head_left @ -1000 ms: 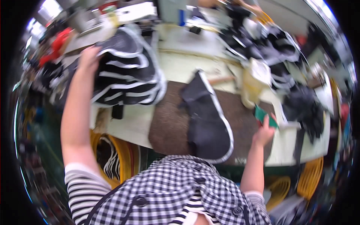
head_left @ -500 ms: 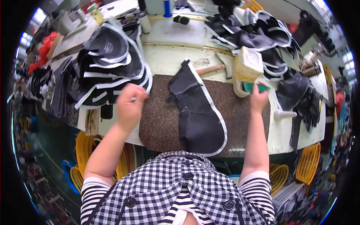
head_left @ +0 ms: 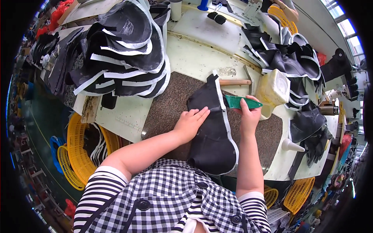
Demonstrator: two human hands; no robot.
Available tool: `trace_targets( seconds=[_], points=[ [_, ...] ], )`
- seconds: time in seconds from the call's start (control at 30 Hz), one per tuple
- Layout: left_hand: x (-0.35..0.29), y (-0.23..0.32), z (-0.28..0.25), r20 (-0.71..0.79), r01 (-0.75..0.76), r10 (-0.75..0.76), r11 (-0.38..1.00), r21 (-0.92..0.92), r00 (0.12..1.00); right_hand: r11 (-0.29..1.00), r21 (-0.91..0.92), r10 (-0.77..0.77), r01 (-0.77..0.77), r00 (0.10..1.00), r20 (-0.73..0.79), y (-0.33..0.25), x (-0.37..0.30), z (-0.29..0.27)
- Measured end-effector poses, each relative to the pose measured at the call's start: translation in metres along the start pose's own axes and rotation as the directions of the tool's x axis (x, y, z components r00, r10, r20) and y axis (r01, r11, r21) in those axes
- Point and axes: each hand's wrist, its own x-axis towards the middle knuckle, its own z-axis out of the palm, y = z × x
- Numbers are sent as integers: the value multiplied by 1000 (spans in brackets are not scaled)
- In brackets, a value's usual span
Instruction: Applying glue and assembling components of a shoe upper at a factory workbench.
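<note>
A black shoe-upper-like piece [head_left: 211, 143] with a white-taped edge lies on the speckled brown mat [head_left: 163, 101]. My left hand [head_left: 189, 125] rests flat on it, fingers stretched toward its right side. Between the thumb and fingers of my right hand [head_left: 250, 116] is a flat green plastic-handled tool [head_left: 237, 102]. Its left end reaches the piece's taped right edge; whether it touches is unclear. Just right of this tool stands a yellowish, smeared plastic container [head_left: 276, 89]. Behind the tool lies a hammer [head_left: 235, 82] with a wooden handle.
Stacked black, white-edged pieces [head_left: 132, 58] fill the left of the table. More pieces [head_left: 289, 58] are heaped at the right, near a white cone-shaped nozzle [head_left: 292, 145]. Yellow baskets [head_left: 77, 143] stand below the table. A co-worker's arm [head_left: 289, 11] shows at the far right.
My left hand has gone from a raised, curled pose to lying flat on the black piece. My right hand has brought the green tool from the container to the piece's edge. The view has shifted.
</note>
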Motion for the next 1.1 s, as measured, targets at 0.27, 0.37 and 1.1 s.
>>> trace_targets(
  seconds=[0.27,0.37,1.1],
  points=[
    [-7,2,7,-67,28,-29,1000,-5,997,953,-267,-125,140,989,73,46,4,38],
    [-5,2,1,-29,8,-9,1000,-19,1000,847,-387,-381,364,924,34,57,21,42],
    [-18,-16,19,-393,-122,-60,898,-422,918,753,-475,63,455,669,740,13,42,49]
  ],
)
